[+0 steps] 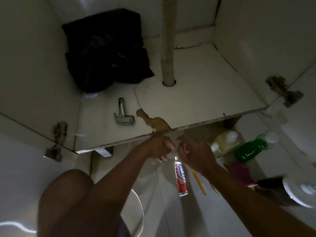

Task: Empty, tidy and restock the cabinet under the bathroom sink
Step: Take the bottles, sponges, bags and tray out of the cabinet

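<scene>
Although the cabinet (pixel 196 93) is seen largely emptied, the task is judged to be near its midpoint.

Head view:
- A black bundle (pixel 106 48) is left in the back left corner. A metal tap fitting (pixel 123 113) lies near the front, left of the drain hose (pixel 168 40).
- Removed goods are laid on the pale floor (pixel 171 216) outside: toothpaste tube (pixel 180 178), yellow stick (pixel 199 183), green bottle (pixel 251 147), pale yellow bottle (pixel 224 139).
- Wiping and restocking are judged not yet done.
- The left hand (pixel 160 147) and right hand (pixel 193 153) are held close together just below the cabinet's front edge, fingers curled. Because of blur, it cannot be told what, if anything, is pinched.
- Surface: the white laminate base is cracked, with a brown peeled patch (pixel 157 123) at the front lip.
- Room: corroded hinges (pixel 59 130) are noted. Light is dim.
</scene>
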Demonstrator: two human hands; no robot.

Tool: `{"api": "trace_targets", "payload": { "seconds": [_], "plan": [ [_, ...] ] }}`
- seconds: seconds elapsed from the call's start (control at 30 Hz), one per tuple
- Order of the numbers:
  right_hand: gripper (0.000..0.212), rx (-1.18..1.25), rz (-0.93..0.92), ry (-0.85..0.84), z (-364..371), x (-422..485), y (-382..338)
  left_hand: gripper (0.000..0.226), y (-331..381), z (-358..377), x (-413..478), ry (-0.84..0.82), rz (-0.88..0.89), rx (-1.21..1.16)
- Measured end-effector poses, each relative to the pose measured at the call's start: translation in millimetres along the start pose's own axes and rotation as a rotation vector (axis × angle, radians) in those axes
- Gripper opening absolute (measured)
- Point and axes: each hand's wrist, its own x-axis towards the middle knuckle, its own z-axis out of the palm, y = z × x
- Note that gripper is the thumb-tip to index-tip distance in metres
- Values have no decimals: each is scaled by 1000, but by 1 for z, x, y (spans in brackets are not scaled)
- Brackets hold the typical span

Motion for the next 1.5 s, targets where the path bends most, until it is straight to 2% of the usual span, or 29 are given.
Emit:
{"api": "trace_targets", "payload": {
  "seconds": [0.1,0.23,0.3,0.4,0.5,0.57,0.7,0.77,0.87,0.93,1.0,1.07,1.13,1.23,1.3,1.33,1.4,1.47,1.5],
  "plan": [
    [20,98,15,8,-17,56,-24,24,40,-58,-38,115,129,137],
    [23,195,152,-191,-10,117,-62,11,45,-140,-65,525,249,300],
    [36,240,172,-273,5,140,-84,26,24,-179,-65,767,171,434],
    [61,213,125,-413,31,163,-112,56,-13,-220,-64,938,-18,404],
    [72,94,115,-548,51,168,-128,80,-40,-236,-60,833,-288,447],
    [66,28,68,-552,62,165,-133,79,-50,-235,-55,749,-350,506],
    [54,50,99,-478,75,161,-131,67,-53,-229,-52,828,-355,533],
    [52,37,62,-482,75,161,-127,76,-52,-222,-50,848,-385,520],
    [45,100,56,-449,66,158,-114,100,-48,-208,-50,894,-409,570],
    [37,176,55,-392,55,155,-100,113,-45,-206,-49,963,-326,596],
    [37,228,20,-362,45,153,-85,115,-45,-211,-45,979,-257,644],
    [37,224,-1,-362,35,151,-74,101,-47,-217,-41,937,-300,735],
    [34,206,15,-361,26,149,-67,73,-52,-221,-35,987,-305,801],
    [35,247,97,-348,7,145,-54,32,-55,-221,-28,1157,-136,871],
    [35,256,106,-335,-8,141,-46,25,-55,-221,-30,1142,-57,895],
    [35,259,106,-326,-17,137,-40,26,-51,-221,-34,1070,-23,884],
    [34,255,119,-309,-38,127,-27,25,-31,-221,-49,820,51,802],
    [34,213,144,-314,-63,111,-13,11,-2,-217,-67,571,139,716],
    [34,181,150,-320,-75,102,-4,5,17,-211,-75,506,180,698]
  ]
}}
